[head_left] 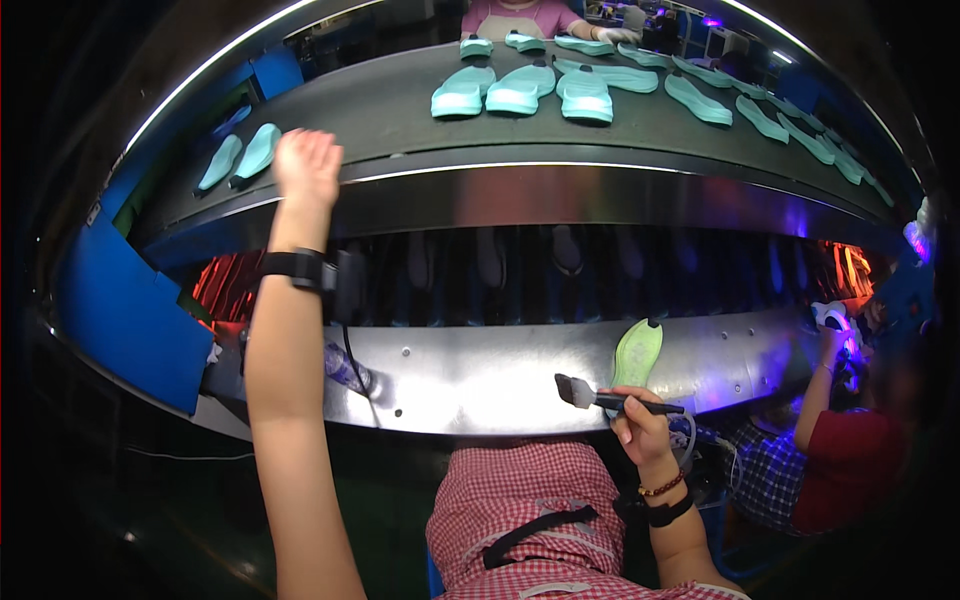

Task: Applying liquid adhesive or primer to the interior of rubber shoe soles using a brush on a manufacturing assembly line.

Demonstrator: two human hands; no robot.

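Observation:
My left hand (307,165) is stretched out over the upper dark conveyor belt (380,112), palm up with its fingers extended. Just left of it lies a mint-green shoe sole (257,153), and a second mint sole (218,163) lies beyond that one. Whether the hand touches the nearer sole I cannot tell. My right hand (643,430) grips a brush (590,393) by its dark handle, bristles pointing left, above the front edge of the metal ledge (480,370). Behind that hand a yellow-green sole (638,350) rests on the ledge, its lower end partly hidden by the fingers.
Several mint soles (524,88) lie along the belt's middle and right. A clear bottle (345,368) and a cable are on the ledge at left. Below the belt runs a dark slot with an orange glow at both ends. One co-worker (850,450) sits at right, another (520,18) stands across.

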